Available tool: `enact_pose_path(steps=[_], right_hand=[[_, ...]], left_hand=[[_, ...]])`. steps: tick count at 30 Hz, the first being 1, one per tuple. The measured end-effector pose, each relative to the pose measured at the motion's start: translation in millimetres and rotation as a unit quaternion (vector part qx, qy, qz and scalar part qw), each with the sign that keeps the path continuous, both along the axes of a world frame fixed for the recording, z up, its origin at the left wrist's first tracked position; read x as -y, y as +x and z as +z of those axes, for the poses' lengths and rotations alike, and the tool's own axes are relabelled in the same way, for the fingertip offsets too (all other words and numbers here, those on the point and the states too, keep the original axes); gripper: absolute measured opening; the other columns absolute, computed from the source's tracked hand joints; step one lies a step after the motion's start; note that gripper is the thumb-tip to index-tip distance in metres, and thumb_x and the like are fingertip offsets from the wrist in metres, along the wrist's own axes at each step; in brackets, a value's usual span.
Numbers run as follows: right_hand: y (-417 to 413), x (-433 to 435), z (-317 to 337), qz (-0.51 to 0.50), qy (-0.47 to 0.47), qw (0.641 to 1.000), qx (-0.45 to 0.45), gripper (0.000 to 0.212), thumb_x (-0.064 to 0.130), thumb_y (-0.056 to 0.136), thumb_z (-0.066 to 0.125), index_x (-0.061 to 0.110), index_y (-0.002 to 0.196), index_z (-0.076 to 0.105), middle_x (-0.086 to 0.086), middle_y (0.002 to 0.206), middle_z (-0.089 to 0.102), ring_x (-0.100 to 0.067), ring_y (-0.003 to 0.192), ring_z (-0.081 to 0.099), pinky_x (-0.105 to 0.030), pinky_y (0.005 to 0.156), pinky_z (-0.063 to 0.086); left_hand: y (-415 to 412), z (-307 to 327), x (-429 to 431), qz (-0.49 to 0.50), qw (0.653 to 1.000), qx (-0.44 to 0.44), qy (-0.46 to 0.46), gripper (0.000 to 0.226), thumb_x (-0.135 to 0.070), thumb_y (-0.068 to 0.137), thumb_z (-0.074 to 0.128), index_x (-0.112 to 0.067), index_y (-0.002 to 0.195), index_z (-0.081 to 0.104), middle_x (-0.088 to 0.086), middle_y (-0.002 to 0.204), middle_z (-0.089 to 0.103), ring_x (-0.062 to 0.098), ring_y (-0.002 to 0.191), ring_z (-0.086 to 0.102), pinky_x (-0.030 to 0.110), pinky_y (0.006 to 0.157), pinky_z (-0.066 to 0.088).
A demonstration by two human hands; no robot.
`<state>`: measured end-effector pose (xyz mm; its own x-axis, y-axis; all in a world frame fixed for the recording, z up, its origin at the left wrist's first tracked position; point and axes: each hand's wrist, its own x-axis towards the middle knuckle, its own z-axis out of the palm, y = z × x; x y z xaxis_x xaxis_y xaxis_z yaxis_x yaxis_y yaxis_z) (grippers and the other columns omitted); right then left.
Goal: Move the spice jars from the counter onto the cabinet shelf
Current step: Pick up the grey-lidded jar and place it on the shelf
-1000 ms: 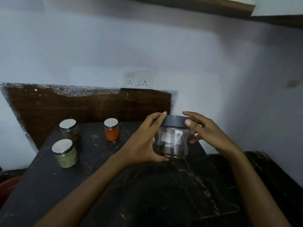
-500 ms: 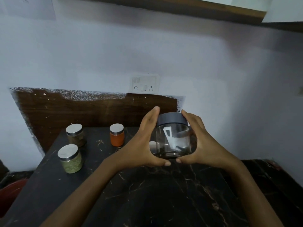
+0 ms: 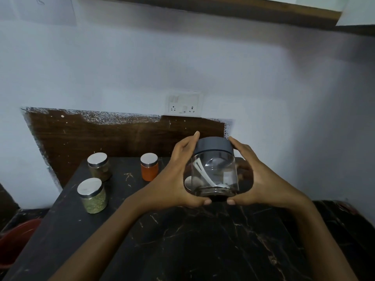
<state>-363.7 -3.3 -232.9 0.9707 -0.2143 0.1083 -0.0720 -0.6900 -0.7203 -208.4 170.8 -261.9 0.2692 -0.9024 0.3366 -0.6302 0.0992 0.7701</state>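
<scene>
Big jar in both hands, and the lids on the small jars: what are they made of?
The big jar looks like clear glass or hard plastic: see-through wall with sharp glints. Its lid looks matte grey plastic. The small jars' lids look like brushed metal, pale and shiny.

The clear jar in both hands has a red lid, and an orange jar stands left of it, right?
The head view shows its lid is dark grey, not red. The left hand and right hand do hold the clear jar, and the orange jar stands left of it.
</scene>
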Motion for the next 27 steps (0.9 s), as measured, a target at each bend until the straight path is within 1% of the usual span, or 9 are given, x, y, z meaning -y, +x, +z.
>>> enact_pose_path(steps=[3,5,7,11,14,18,21,24,27], right_hand=[[5.2,-6.5,1.3,0.005,-0.084,0.996,-0.005,0.121,0.045,0.051,0.082,0.048,0.141,0.000,0.034,0.133,0.012,-0.001,0.123,0.034,-0.018,0.094,0.045],[6.7,-7.9,2.4,0.009,-0.106,0.994,-0.009,0.123,0.042,0.053,0.084,0.047,0.141,-0.002,0.038,0.126,0.009,0.009,0.116,0.031,-0.009,0.090,0.042],[5.5,-6.3,4.0,0.005,-0.095,0.995,-0.009,0.124,0.042,0.054,0.086,0.053,0.137,-0.005,0.042,0.127,0.006,0.015,0.115,0.028,-0.003,0.090,0.037],[-0.3,-5.4,6.5,0.004,-0.036,0.999,-0.025,0.125,0.052,0.047,0.083,0.058,0.136,-0.005,0.040,0.138,0.006,0.004,0.127,0.029,-0.021,0.103,0.040],[0.6,-10.0,5.1,0.004,0.002,1.000,-0.016,0.117,0.051,0.046,0.080,0.061,0.132,0.002,0.030,0.142,0.016,-0.002,0.127,0.035,-0.016,0.093,0.046],[4.0,-15.2,3.5,-0.001,-0.053,0.999,-0.009,0.118,0.058,0.044,0.075,0.054,0.137,0.004,0.032,0.135,0.017,-0.005,0.127,0.034,-0.026,0.098,0.045],[5.9,-20.6,1.9,0.002,-0.079,0.997,-0.006,0.123,0.060,0.044,0.074,0.047,0.141,0.000,0.033,0.133,0.014,-0.007,0.126,0.032,-0.031,0.102,0.043],[4.7,-20.5,1.6,0.003,-0.072,0.997,-0.011,0.123,0.059,0.045,0.077,0.058,0.135,-0.007,0.039,0.134,0.007,-0.004,0.127,0.030,-0.026,0.103,0.040],[0.0,-18.3,4.8,0.014,-0.007,0.999,-0.040,0.121,0.048,0.050,0.082,0.069,0.127,-0.009,0.045,0.133,0.007,0.005,0.121,0.037,-0.013,0.092,0.043]], left_hand=[[-2.3,1.8,2.6,-0.011,0.999,0.038,0.029,0.135,-0.033,0.061,0.086,-0.037,0.144,-0.020,-0.031,0.146,-0.010,-0.013,0.135,0.006,-0.003,0.098,0.024],[-2.6,1.8,4.5,-0.006,0.998,0.050,0.032,0.132,-0.032,0.062,0.086,-0.036,0.146,-0.016,-0.026,0.144,0.002,-0.006,0.133,0.018,0.006,0.102,0.032],[-1.0,1.2,2.5,0.005,0.999,0.032,0.018,0.128,-0.027,0.062,0.087,-0.034,0.148,-0.007,-0.025,0.140,0.009,-0.009,0.130,0.023,0.007,0.099,0.036],[-0.8,0.4,-5.5,0.012,1.000,0.005,-0.005,0.125,-0.026,0.061,0.087,-0.032,0.149,-0.001,-0.019,0.143,0.011,-0.009,0.130,0.023,0.010,0.100,0.036],[-1.3,0.7,-7.8,0.002,1.000,-0.018,0.000,0.125,-0.024,0.062,0.086,-0.033,0.149,-0.004,-0.020,0.143,0.010,-0.013,0.129,0.022,0.008,0.098,0.037],[-1.8,1.4,-8.0,-0.012,1.000,-0.009,0.028,0.132,-0.032,0.061,0.086,-0.037,0.146,-0.013,-0.030,0.146,-0.004,-0.019,0.131,0.009,0.001,0.098,0.030],[-2.2,0.9,-8.4,0.000,0.999,0.017,0.038,0.127,-0.033,0.062,0.085,-0.035,0.147,-0.009,-0.026,0.144,0.008,-0.022,0.125,0.019,-0.001,0.093,0.032],[-0.1,2.0,-13.8,0.012,1.000,-0.005,0.022,0.124,-0.028,0.061,0.087,-0.034,0.149,-0.001,-0.024,0.142,0.014,-0.013,0.128,0.025,0.007,0.096,0.038],[2.3,6.0,-24.3,-0.008,0.997,-0.080,0.000,0.121,-0.015,0.062,0.086,-0.033,0.149,0.003,-0.020,0.145,0.017,-0.008,0.132,0.028,0.015,0.097,0.042]])
